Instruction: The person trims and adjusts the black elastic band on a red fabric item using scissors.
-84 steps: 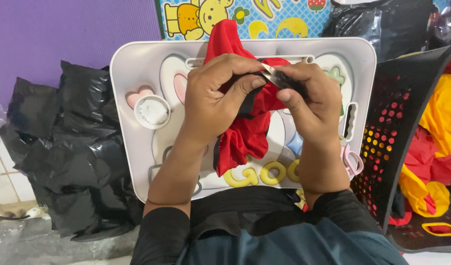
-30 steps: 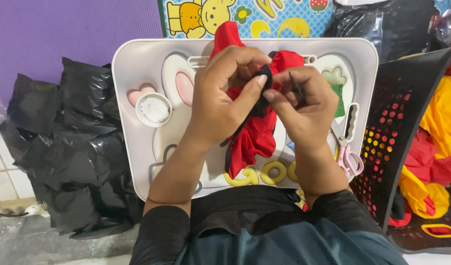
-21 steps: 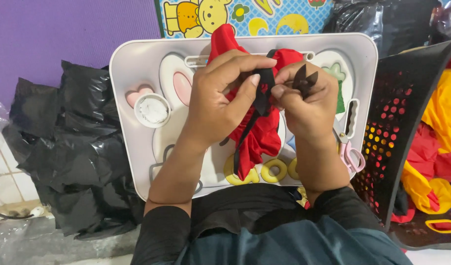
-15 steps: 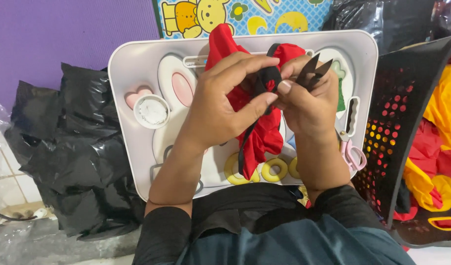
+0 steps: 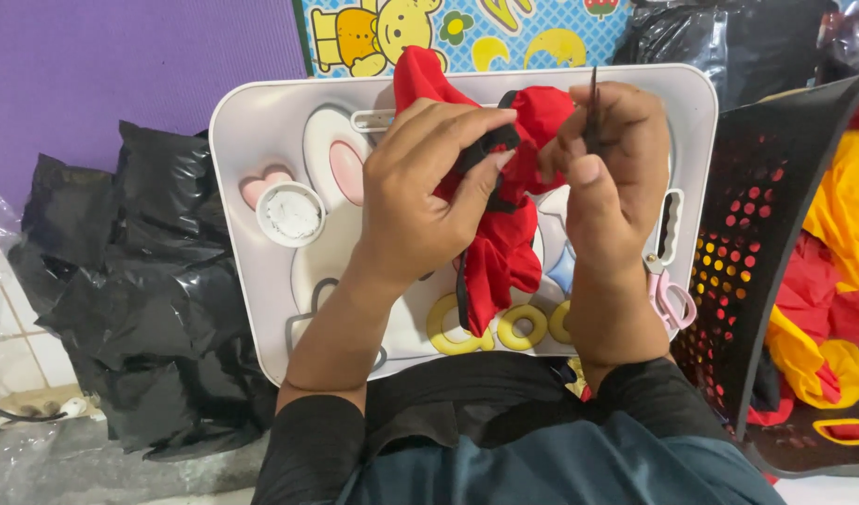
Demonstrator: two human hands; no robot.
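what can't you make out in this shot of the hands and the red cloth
Head view only:
- Thin dark tool in the right hand: mostly hidden by the fingers; its kind is unclear.
- Red cloth: middle covered by the left hand; its shape is unclear.
- Pink scissors: blades hidden behind the right wrist.
- Black basket: cut off by the right edge.

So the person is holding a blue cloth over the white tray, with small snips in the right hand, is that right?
Not quite: the cloth is red with black trim, not blue, as the head view shows. The left hand grips it over the white tray, and the right hand holds small snips.
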